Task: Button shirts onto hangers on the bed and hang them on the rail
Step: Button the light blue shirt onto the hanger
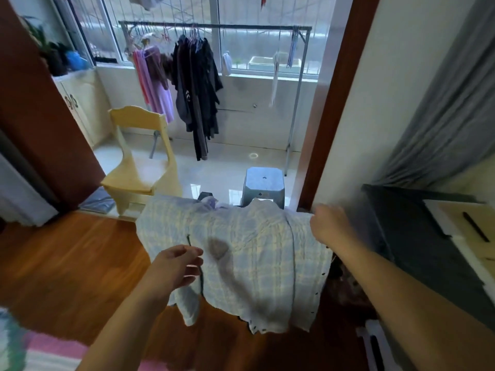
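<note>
A pale blue and cream checked shirt [254, 258] hangs spread out in the air in front of me, over the wooden floor. My right hand [330, 226] grips its right shoulder edge. My left hand [176, 266] is at the shirt's left side with fingers curled at the cloth near a thin dark line, perhaps the hanger wire; whether it pinches the fabric is unclear. The clothes rail [214, 26] stands far ahead by the window, carrying dark garments [197, 84], a pink and purple one [155, 76] and empty hangers. The bed's pink cover [40, 352] shows at bottom left.
A yellow wooden chair [142, 156] stands left of the doorway and a blue plastic stool [263, 187] sits just past the shirt. A brown door frame [332, 103] and wall lie to the right, with a dark cabinet [417, 242] holding papers.
</note>
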Demonstrator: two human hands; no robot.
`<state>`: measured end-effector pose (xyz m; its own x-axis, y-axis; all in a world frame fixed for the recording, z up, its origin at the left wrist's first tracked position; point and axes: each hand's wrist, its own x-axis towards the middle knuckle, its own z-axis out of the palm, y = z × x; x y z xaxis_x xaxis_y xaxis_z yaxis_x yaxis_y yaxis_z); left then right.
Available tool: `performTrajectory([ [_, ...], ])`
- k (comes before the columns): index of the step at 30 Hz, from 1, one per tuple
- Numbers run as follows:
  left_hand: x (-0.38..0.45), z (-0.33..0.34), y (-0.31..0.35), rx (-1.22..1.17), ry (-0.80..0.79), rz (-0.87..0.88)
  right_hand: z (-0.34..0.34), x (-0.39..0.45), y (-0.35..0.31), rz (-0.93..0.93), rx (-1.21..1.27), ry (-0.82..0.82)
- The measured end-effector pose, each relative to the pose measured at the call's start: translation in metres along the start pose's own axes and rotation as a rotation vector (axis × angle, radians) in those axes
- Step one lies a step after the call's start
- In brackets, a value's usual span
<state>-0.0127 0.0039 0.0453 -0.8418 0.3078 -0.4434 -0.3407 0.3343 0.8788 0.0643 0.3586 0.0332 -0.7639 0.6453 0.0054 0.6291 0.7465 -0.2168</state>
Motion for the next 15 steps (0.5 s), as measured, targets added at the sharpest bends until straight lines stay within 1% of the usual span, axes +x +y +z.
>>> performTrajectory([
  [4,0.003,0.032,0.012,-0.031,0.012,-0.067,0.008,0.046,0.001,0.034,-0.146,-0.217],
  [6,0.002,0.046,0.018,-0.048,0.03,-0.09,0.015,0.068,0.011,0.06,-0.115,-0.33],
  [8,0.001,0.057,0.021,-0.069,0.072,-0.111,0.019,0.084,0.017,0.013,-0.031,-0.473],
  [9,0.002,0.062,0.021,-0.084,0.099,-0.117,0.018,0.09,0.017,-0.021,0.014,-0.509],
  [11,0.001,0.073,0.024,-0.11,0.151,-0.114,0.014,0.097,0.016,-0.08,0.165,-0.446],
  [14,-0.006,0.089,0.031,-0.127,0.173,-0.065,-0.004,0.078,0.012,-0.152,0.499,-0.193],
  [15,-0.009,0.096,0.033,-0.143,0.159,-0.043,-0.012,0.064,0.009,-0.216,0.635,-0.127],
])
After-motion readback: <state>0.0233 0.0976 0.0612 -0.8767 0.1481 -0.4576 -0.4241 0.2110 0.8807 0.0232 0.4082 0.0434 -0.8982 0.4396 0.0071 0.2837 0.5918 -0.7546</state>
